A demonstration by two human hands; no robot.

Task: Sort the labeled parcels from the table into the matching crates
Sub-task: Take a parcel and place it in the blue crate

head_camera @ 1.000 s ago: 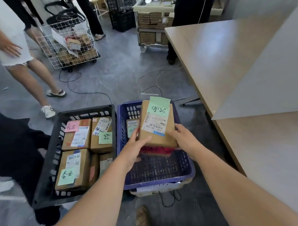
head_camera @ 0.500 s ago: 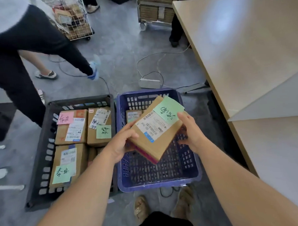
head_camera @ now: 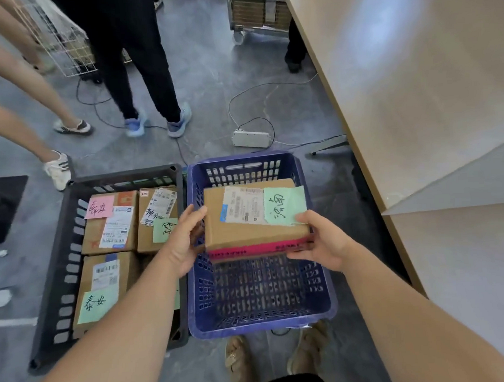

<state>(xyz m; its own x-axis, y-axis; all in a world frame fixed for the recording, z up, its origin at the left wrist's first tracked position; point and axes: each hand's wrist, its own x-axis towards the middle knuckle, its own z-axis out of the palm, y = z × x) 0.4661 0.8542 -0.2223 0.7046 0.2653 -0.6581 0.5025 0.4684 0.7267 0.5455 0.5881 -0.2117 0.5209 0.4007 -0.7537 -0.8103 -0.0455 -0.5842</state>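
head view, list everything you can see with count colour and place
held parcel: one, brown with green note, over the blue crate
blue crate: one, blue, floor centre
black crate: one, black, left of blue crate
crated parcels: at least three, brown, in black crate
table: one, light wood, right
power strip: one, white, floor beyond blue crate
wire cart: one, white, upper left
bystanders' legs: several, upper left
shoes: two, tan, bottom edge
left hand: grips parcel's left side
right hand: grips its right corner
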